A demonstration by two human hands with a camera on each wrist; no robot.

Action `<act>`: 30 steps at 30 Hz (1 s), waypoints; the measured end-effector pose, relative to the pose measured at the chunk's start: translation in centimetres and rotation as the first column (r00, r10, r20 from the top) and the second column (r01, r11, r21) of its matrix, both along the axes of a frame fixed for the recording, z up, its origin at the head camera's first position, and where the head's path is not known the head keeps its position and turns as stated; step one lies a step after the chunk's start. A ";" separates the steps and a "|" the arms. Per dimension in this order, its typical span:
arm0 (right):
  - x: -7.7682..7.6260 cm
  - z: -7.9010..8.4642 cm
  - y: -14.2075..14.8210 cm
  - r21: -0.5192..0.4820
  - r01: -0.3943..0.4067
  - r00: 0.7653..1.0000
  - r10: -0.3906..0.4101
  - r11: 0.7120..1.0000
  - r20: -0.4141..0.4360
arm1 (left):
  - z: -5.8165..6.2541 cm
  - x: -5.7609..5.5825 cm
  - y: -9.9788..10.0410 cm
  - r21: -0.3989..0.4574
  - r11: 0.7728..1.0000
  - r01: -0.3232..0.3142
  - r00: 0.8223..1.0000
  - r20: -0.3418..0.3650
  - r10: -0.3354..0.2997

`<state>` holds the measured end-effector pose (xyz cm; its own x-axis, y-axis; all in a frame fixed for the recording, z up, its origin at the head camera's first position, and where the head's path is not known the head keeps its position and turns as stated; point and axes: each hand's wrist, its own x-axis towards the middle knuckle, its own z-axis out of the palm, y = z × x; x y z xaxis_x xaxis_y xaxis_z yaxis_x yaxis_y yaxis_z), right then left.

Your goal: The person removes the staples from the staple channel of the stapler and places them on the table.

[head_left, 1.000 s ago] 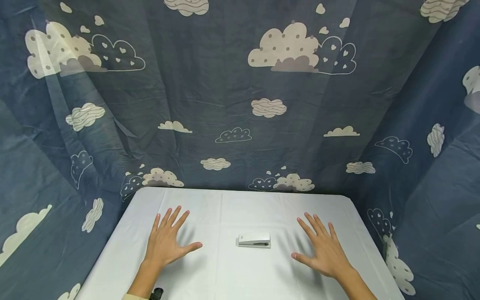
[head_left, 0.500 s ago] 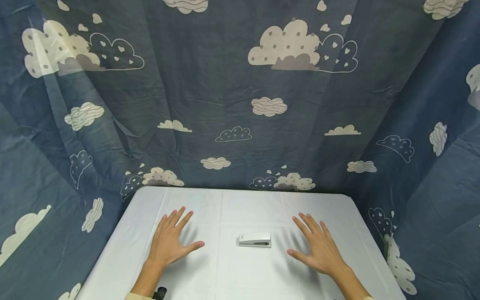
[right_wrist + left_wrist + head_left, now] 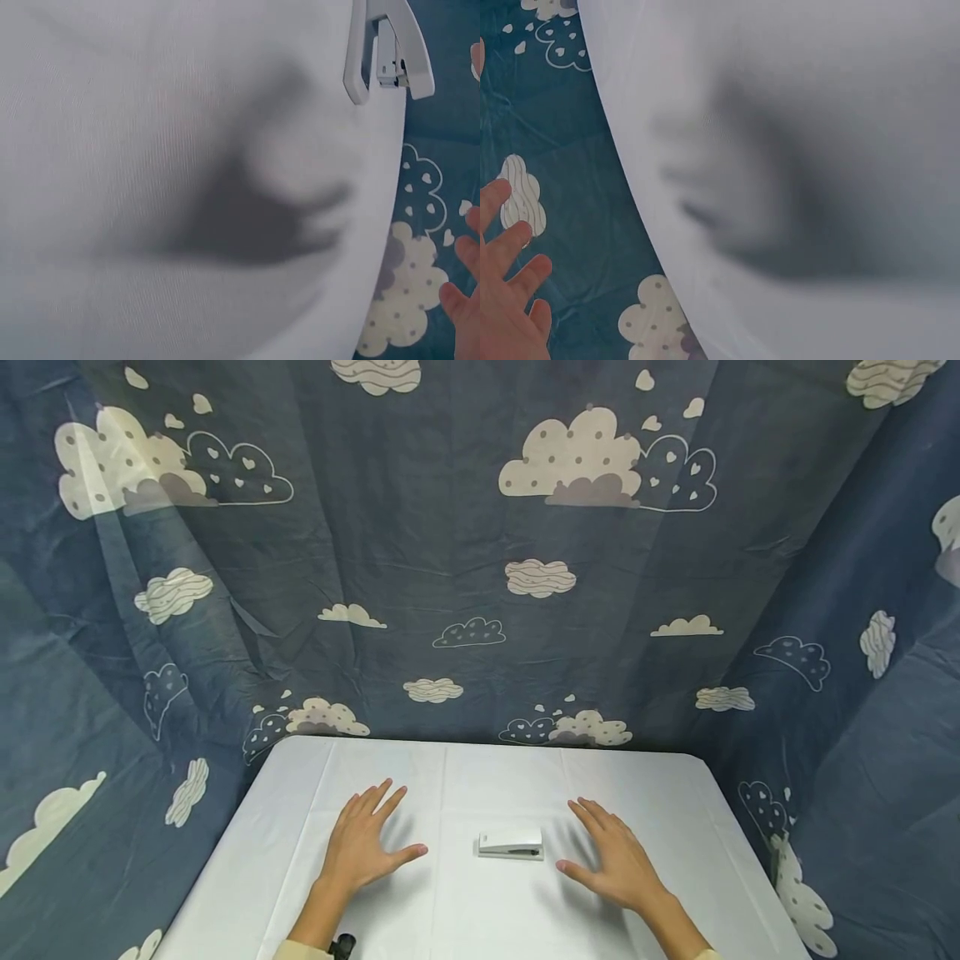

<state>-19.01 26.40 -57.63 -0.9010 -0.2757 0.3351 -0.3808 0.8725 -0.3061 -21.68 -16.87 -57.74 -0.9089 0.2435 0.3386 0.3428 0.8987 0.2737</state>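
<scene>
A white stapler (image 3: 511, 844) lies on the white table between the two hands, and part of it shows at the top right of the right wrist view. To its left, my left hand (image 3: 367, 843) hovers with fingers spread and thumb pointing toward the stapler, holding nothing. On the other side, nearer to the stapler, my right hand (image 3: 611, 860) hangs over the table with spread fingers and holds nothing. Fingers (image 3: 514, 262) of the left hand appear at the left edge of the left wrist view. Both hands cast soft shadows on the table.
The table (image 3: 480, 910) has a smooth white cover with faint creases and rounded back corners. A dark blue curtain (image 3: 450, 527) with cloud prints surrounds it at the back and sides. A small black device (image 3: 342, 946) sits by the left wrist.
Both hands have moved inward toward the stapler, the left to the right and the right to the left. The stapler stays in place on the table.
</scene>
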 end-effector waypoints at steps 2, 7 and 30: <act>-0.2 -0.2 -0.4 -0.009 0.007 1.000 -0.007 1.000 0.014 | -0.3 -0.3 0.4 0.003 1.000 0.004 1.000 0.004 -0.004; -0.6 -0.8 -1.2 -0.020 0.016 0.998 -0.015 1.000 0.056 | -0.7 -1.0 1.4 0.024 1.000 0.017 1.000 0.025 -0.017; -2.2 -4.1 -4.2 -0.255 0.093 0.980 -0.043 0.962 0.192 | -2.8 -2.1 8.1 0.199 0.967 0.157 0.982 0.075 -0.175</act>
<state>-21.17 22.15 -61.76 -0.9671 -0.1365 0.2148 -0.2394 0.7741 -0.5860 -23.80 -8.72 -60.58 -0.8906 0.3320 0.3107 0.4478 0.7592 0.4724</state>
